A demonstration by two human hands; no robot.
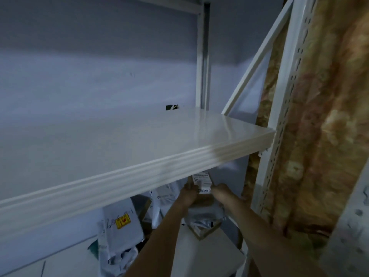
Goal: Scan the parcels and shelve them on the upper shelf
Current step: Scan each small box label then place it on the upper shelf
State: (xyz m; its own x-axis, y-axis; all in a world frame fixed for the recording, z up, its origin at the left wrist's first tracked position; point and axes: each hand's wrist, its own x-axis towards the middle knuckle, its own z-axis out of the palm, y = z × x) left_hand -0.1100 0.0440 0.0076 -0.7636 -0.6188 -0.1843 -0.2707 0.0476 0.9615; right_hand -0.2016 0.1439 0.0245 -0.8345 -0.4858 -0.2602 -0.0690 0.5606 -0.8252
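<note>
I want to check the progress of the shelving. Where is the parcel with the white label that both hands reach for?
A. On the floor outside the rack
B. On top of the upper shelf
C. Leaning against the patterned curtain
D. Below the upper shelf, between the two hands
D: the labelled parcel sits under the front edge of the upper shelf, with the left hand and the right hand on either side of it.

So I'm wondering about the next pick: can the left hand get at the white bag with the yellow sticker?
Probably not right away: the left hand seems to be holding the labelled box together with the right hand. The white bag stands to its left below the upper shelf, nothing blocking it.
</note>
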